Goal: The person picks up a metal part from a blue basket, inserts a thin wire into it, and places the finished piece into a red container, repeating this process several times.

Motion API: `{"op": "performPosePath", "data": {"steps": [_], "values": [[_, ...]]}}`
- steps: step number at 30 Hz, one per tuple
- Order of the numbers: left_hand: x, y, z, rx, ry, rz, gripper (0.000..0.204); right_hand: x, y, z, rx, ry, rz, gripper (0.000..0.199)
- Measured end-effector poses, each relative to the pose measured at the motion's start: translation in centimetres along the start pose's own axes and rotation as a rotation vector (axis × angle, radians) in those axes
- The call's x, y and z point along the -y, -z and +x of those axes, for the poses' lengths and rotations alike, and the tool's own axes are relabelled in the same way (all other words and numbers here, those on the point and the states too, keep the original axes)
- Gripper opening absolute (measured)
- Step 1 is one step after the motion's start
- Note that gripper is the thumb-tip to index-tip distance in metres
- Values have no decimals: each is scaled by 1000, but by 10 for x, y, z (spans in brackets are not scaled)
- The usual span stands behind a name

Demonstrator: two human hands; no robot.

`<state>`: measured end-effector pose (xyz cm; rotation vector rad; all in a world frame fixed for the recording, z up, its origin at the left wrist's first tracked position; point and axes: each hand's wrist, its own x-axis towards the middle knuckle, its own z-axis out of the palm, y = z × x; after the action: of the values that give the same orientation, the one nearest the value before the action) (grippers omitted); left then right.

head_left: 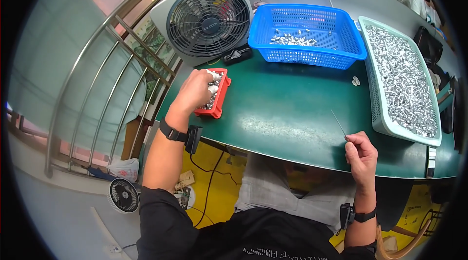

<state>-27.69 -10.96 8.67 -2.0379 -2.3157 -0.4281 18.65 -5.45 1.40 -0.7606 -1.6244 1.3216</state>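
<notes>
My left hand (195,89) reaches down into a small red bin (223,95) at the left of the table. Its fingers are bent together among small silvery metal parts (208,105), and white coverings wrap some fingertips. Whatever those fingers pinch is hidden. Near the table's front edge on the right, my right hand (361,158) is closed, with a thin metal rod (338,122) between thumb and fingers. The rod slants up and to the left, clear of any part.
Behind the bin stands a grey box fan (209,21). A blue basket (312,57) holds some metal pieces; a pale green basket (382,109) at right is heaped with them. Two small whitish pieces (356,81) lie on the green tabletop (282,99). Metal railing (117,40) borders the left.
</notes>
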Motion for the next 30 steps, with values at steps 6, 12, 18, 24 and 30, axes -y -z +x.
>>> {"op": "performPosePath", "data": {"steps": [6,12,18,24,30], "values": [[-7,-4,12,74,141,-198,23,-7,4,5,-16,-12,6,12],[-73,-33,-5,-332,137,-886,17,-26,19,27,-57,167,-121,10],[-188,-111,-12,79,227,-1821,24,-32,10,27,-66,22,-79,11],[-227,-155,19,233,349,-2152,25,-31,26,28,-27,-94,-46,12],[-236,-180,32,196,344,-2179,24,-38,40,42,-10,-143,-2,11]]}}
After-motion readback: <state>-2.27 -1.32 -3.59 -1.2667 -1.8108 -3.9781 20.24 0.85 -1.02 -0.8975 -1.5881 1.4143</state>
